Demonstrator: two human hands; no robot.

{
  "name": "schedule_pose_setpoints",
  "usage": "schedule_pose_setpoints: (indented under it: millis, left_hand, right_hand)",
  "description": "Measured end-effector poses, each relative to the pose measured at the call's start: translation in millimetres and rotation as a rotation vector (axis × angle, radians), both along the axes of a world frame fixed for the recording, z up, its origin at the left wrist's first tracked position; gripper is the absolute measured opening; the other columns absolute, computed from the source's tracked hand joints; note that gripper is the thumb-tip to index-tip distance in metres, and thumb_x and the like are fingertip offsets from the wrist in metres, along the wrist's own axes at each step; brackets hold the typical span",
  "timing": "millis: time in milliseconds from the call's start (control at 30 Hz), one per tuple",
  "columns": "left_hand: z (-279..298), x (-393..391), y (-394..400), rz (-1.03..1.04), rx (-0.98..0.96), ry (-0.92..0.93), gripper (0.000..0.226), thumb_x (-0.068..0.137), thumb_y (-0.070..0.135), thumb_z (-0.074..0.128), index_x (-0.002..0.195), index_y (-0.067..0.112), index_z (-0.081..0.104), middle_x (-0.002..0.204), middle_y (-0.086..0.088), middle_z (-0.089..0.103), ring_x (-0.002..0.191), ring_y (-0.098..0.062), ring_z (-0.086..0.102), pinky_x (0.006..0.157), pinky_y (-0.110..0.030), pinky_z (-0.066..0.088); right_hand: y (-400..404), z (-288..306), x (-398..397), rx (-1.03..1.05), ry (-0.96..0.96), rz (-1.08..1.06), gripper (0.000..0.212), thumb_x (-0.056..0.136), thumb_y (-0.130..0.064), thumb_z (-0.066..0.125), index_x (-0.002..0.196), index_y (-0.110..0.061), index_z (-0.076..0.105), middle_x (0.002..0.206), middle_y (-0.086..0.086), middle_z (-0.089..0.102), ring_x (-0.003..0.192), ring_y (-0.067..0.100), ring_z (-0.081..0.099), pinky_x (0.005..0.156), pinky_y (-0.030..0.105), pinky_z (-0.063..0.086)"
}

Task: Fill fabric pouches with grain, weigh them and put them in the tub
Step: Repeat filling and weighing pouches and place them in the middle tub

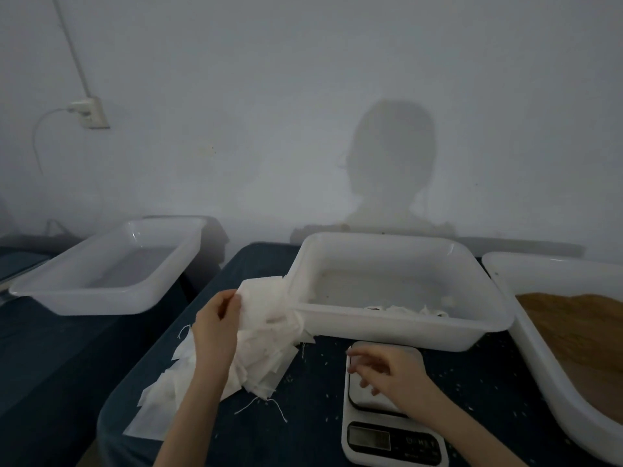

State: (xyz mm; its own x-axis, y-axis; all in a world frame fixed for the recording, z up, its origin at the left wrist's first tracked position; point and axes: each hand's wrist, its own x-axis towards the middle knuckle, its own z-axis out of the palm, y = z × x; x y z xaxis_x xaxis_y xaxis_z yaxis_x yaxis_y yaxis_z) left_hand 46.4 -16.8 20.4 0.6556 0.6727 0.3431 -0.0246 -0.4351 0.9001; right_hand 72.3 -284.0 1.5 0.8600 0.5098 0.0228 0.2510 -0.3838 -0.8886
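Head view: left hand (215, 323) pinches a pouch (259, 298) atop the pile; right hand (387, 372) hovers loose-fingered over the scale (392, 443).

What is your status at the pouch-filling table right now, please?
Left hand pinches white fabric pouch off the pile. Right hand open above white digital scale. Nothing blocks.

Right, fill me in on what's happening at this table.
A person is bagging grain. The left hand pinches an empty pouch lifted off the pile of pouches. The right hand hovers open over the scale, which carries nothing. A few pouches lie in the middle tub; grain waits in the right tub.
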Motion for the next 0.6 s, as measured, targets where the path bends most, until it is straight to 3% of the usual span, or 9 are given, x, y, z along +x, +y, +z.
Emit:
schedule_pose_setpoints:
  millis: [167, 267, 400, 467, 533, 600]
  left_hand:
    - [-8, -1, -32, -0.213, -0.337, 0.044, 0.017, 0.096, 0.023, 0.054, 0.086, 0.027, 0.068, 0.082, -0.003, 0.069, 0.071, -0.019, 0.058, 0.069, -0.034, 0.051]
    - [-20, -1, -61, -0.370, -0.429, 0.117, 0.015, 0.096, 0.023, 0.054, 0.093, 0.022, 0.069, 0.083, 0.003, 0.073, 0.071, -0.010, 0.068, 0.060, -0.021, 0.052]
    - [-31, 2, -85, -0.455, -0.409, 0.170, 0.017, 0.097, 0.024, 0.053, 0.099, 0.022, 0.070, 0.082, 0.005, 0.073, 0.069, -0.007, 0.067, 0.059, -0.020, 0.051]
    - [-31, 7, -92, -0.467, -0.399, 0.171, 0.017, 0.097, 0.024, 0.053, 0.099, 0.023, 0.070, 0.083, 0.006, 0.073, 0.071, -0.008, 0.067, 0.059, -0.020, 0.052]
    - [-30, 12, -99, -0.487, -0.401, 0.185, 0.017, 0.097, 0.025, 0.053, 0.099, 0.023, 0.070, 0.088, 0.006, 0.073, 0.081, -0.013, 0.068, 0.067, -0.025, 0.056]
    - [-28, 17, -107, -0.520, -0.387, 0.199, 0.017, 0.097, 0.023, 0.052, 0.101, 0.022, 0.069, 0.088, 0.006, 0.073, 0.078, -0.009, 0.068, 0.066, -0.023, 0.055]
  right_hand:
    - [33, 15, 5, 0.226, 0.159, -0.004, 0.020, 0.098, -0.016, 0.050, 0.114, -0.021, 0.060, 0.098, -0.004, 0.070, 0.072, 0.003, 0.064, 0.066, 0.018, 0.052]
    - [38, 17, 7, 0.245, 0.124, -0.028, 0.017, 0.098, -0.022, 0.051, 0.102, -0.021, 0.068, 0.083, -0.007, 0.071, 0.071, 0.005, 0.067, 0.063, 0.017, 0.051]
    - [23, 13, 14, 0.261, 0.109, -0.143, 0.029, 0.097, -0.024, 0.053, 0.085, -0.004, 0.071, 0.075, 0.003, 0.069, 0.069, 0.011, 0.066, 0.063, 0.021, 0.055]
    - [12, 14, 16, 0.263, 0.148, -0.189, 0.029, 0.097, -0.023, 0.052, 0.083, -0.008, 0.071, 0.076, 0.004, 0.071, 0.068, 0.013, 0.068, 0.061, 0.019, 0.054]
    - [1, 16, 19, 0.258, 0.175, -0.213, 0.026, 0.097, -0.022, 0.052, 0.083, -0.012, 0.072, 0.075, 0.003, 0.073, 0.068, 0.013, 0.070, 0.059, 0.016, 0.052]
    - [-9, 19, 22, 0.252, 0.172, -0.227, 0.023, 0.095, -0.020, 0.056, 0.082, -0.012, 0.074, 0.075, 0.003, 0.073, 0.068, 0.014, 0.070, 0.061, 0.019, 0.054]
